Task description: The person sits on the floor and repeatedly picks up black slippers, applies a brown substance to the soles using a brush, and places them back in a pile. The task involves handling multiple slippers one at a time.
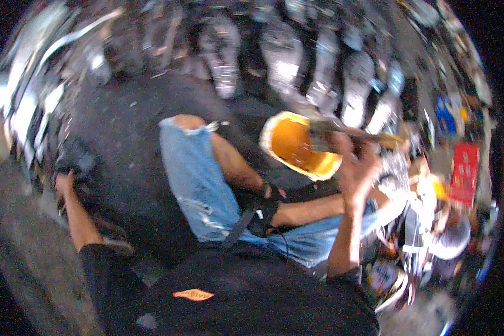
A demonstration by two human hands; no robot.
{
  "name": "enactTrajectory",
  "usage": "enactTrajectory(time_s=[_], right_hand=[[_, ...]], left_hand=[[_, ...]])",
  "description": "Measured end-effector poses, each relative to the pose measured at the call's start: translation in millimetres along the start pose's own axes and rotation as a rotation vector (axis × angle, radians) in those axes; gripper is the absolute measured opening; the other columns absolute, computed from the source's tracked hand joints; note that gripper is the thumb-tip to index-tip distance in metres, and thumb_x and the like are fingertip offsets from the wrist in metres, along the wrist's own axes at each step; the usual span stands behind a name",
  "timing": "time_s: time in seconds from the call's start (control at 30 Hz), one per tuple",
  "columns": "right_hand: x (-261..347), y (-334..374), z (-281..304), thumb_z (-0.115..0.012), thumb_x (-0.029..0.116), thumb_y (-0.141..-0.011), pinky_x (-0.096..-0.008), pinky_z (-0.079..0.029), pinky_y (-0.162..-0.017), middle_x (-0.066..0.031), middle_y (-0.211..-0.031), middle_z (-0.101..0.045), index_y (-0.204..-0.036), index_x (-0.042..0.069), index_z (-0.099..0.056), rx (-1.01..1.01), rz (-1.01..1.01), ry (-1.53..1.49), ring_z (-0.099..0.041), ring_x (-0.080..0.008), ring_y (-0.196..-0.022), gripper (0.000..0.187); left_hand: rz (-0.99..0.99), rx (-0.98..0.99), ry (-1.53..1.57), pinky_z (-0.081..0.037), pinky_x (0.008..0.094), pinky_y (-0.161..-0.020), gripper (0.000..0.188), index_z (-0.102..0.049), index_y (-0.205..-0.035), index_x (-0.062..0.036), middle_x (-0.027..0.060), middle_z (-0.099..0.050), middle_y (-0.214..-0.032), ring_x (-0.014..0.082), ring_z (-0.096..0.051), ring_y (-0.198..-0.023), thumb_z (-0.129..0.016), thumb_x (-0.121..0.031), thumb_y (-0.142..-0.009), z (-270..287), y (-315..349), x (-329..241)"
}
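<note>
My right hand (pixel 357 168) is raised over my right leg, fingers closed round what looks like a flat brush (pixel 322 138). Its dark, wide end overlaps a yellow tub (pixel 288 141) with an orange inside and a pale, ragged rim. The tub is tilted with its mouth toward me; whether my fingers also grip its edge cannot be made out. Far to the left, my left hand (pixel 66 182) reaches down with its fingers at a dark, blurred object (pixel 78 161). Motion blur hides that object's kind.
Several grey, shoe-shaped pieces (pixel 283 56) stand in a row beyond my legs. At the right lie a red printed panel (pixel 465 175), a blue item (pixel 447 115), a round white item (pixel 452 238) and mixed clutter. My bent legs in jeans (pixel 193 179) rest over the dark floor (pixel 129 140).
</note>
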State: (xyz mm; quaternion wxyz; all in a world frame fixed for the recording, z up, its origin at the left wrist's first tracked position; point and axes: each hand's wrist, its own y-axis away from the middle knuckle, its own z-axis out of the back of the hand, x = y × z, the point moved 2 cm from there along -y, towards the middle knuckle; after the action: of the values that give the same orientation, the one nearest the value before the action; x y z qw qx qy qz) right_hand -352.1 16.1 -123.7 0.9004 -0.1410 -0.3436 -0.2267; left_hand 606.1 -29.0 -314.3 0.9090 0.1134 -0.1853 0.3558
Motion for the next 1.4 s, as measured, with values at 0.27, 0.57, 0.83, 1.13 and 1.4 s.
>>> enactTrajectory(time_s=[0.27, 0.57, 0.83, 1.13, 1.4], right_hand=[[-37, 54, -26, -0.082, 0.014, -0.088, -0.0374, -0.057, -0.080, -0.0145, -0.094, -0.077, -0.101, 0.002, -0.076, 0.026, 0.354, 0.099, -0.074, -0.0296, -0.088, 0.018], [-105, 36, 45, -0.066, 0.028, -0.102, -0.0304, -0.045, -0.072, -0.0037, -0.085, -0.062, -0.104, -0.003, -0.064, -0.236, -0.147, -0.509, -0.048, -0.0127, -0.076, 0.031], [-102, 101, 49, -0.073, 0.022, -0.097, -0.0313, -0.055, -0.078, -0.0062, -0.097, -0.072, -0.108, -0.004, -0.071, 0.124, -0.293, -0.647, -0.066, -0.0144, -0.089, 0.028], [0, 35, 62, -0.085, 0.021, -0.087, -0.0301, -0.056, -0.083, -0.0093, -0.102, -0.077, -0.103, 0.004, -0.076, -0.044, 0.070, -0.543, -0.070, -0.0148, -0.093, 0.025], [56, 34, 38, -0.089, 0.031, -0.077, -0.0424, -0.045, -0.064, -0.0055, -0.071, -0.059, -0.089, 0.013, -0.071, -0.283, 0.734, -0.387, -0.058, -0.0304, -0.068, 0.028]], left_hand=[[0.081, 0.000, 0.574, -0.049, 0.0439, -0.103, 0.064, -0.067, -0.127, 0.0019, 0.0189, -0.069, -0.129, 0.0347, -0.067, -0.114, -0.075, -0.050, -0.090, 50, 11, -13], [-0.772, -0.236, 1.162, -0.045, 0.0426, -0.110, 0.033, -0.070, -0.125, -0.0026, 0.0124, -0.069, -0.130, 0.0285, -0.059, -0.125, -0.074, -0.016, -0.095, 266, 378, -200], [-1.023, -0.179, 0.801, -0.044, 0.0465, -0.111, 0.045, -0.074, -0.128, -0.0121, 0.0134, -0.061, -0.147, 0.0359, -0.052, -0.136, -0.078, -0.015, -0.083, 256, 509, -276], [-0.648, 1.926, 2.315, -0.056, 0.0485, -0.097, 0.074, -0.048, -0.146, 0.0040, 0.0244, -0.064, -0.133, 0.0343, -0.067, -0.115, -0.054, -0.050, -0.097, 294, 546, -355], [-0.698, 1.981, 2.126, -0.052, 0.0505, -0.100, 0.076, -0.050, -0.143, 0.0071, 0.0246, -0.062, -0.137, 0.0352, -0.066, -0.114, -0.051, -0.052, -0.095, 278, 563, -355]])
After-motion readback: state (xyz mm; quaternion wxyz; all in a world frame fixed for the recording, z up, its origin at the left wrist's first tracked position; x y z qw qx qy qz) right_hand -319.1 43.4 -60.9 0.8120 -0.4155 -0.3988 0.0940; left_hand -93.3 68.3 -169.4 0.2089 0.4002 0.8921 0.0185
